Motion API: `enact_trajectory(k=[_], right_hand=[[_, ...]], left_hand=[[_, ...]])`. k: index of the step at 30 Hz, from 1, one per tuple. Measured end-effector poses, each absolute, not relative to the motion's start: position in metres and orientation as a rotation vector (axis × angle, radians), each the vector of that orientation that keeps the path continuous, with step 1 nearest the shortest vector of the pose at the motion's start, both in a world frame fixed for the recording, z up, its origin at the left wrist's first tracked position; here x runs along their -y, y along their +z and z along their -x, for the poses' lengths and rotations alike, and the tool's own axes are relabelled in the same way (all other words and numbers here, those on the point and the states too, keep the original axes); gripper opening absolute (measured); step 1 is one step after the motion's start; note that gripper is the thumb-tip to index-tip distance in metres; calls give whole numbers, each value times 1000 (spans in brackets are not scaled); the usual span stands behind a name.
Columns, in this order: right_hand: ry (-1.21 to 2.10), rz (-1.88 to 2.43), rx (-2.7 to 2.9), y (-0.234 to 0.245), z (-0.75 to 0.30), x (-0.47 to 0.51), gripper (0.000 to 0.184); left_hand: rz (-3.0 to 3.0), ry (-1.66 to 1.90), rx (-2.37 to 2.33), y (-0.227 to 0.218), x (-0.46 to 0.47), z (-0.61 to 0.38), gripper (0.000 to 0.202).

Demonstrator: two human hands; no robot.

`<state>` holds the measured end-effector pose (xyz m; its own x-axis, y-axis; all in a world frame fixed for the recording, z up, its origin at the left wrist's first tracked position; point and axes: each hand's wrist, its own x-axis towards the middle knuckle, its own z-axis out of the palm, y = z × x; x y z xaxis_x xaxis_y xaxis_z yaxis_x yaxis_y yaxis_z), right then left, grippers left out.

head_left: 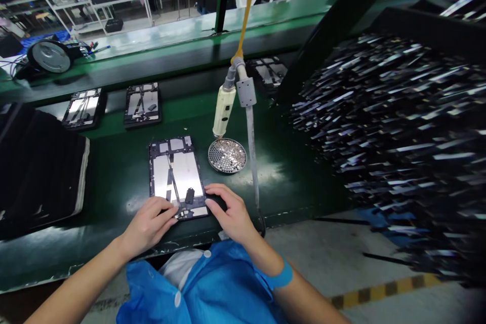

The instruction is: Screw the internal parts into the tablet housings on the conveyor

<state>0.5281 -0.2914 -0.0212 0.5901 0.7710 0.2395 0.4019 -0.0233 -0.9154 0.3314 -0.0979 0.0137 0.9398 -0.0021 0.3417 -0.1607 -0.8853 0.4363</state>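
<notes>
An opened tablet [159, 169] lies on the green bench in front of me, its silvery battery, thin ribbon cables and a small black part [190, 195] showing. My left hand [150, 223] is at its lower left corner, fingertips pinched together near a cable end; what they hold is too small to make out. My right hand [233, 215] holds the tablet's lower right edge, thumb and forefinger against it. Just beyond, a white and grey electric screwdriver [224, 110] hangs tip down over a round perforated dish [218, 154] heaped with small screws.
Two more opened tablets [143, 104] lie farther back on the left, and another [270, 71] behind the screwdriver. A black stack [41, 167] stands at the left. Motion-blurred dark stacks [398, 126] fill the right. A grey metal rod [250, 152] rises beside the dish.
</notes>
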Motion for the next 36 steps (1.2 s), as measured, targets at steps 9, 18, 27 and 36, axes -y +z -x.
enact_trajectory(k=[9, 18, 27, 36], right_hand=[[384, 1646, 988, -21, -528, 292, 13], [394, 1647, 987, -20, -528, 293, 13], [390, 1651, 975, -19, -528, 293, 13], [455, 1687, 968, -14, -545, 298, 15]], left_hand=[[-2665, 709, 54, 5, 102, -331, 32], [-2685, 642, 214, -1, 103, -330, 29], [-2699, 601, 190, -5, 103, -331, 27], [-2765, 685, -205, -8, 139, -322, 26]])
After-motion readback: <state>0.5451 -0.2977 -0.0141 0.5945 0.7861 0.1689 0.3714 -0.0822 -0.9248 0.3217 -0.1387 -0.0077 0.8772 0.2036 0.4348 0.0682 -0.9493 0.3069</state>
